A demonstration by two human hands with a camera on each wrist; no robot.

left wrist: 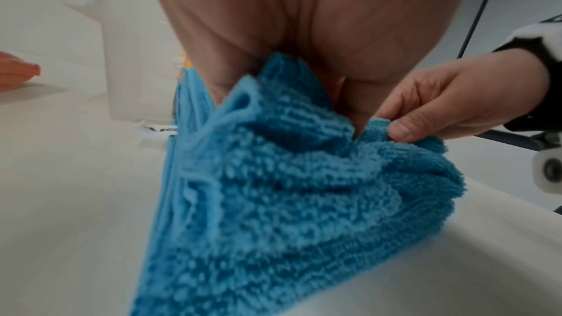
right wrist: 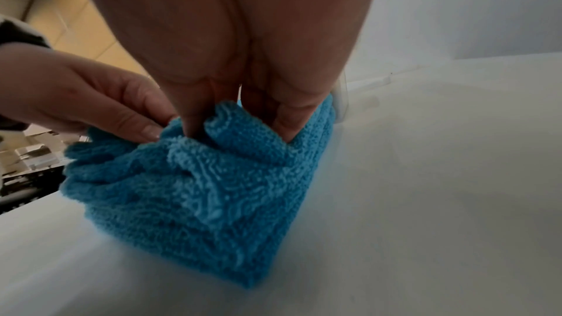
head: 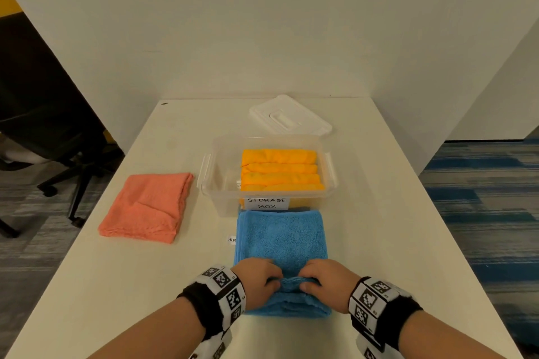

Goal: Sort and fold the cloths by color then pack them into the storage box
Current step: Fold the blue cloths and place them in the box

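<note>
Head view: storage box (head: 217, 201) touches blue cloth (head: 281, 237).

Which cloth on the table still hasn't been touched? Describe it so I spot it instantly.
Start at the clear storage box holding the yellow cloths. Look to its left on the white table: the salmon-pink cloth lies folded alone. Unlike the blue cloth, no hand is on it.

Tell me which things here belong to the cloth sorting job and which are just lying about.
Part of the job:
- blue cloth, pinched by left hand and right hand
- pink cloth, folded on the table
- yellow cloths in the box
- lid, behind the box

Lying about:
- chair
- small sticker
</note>
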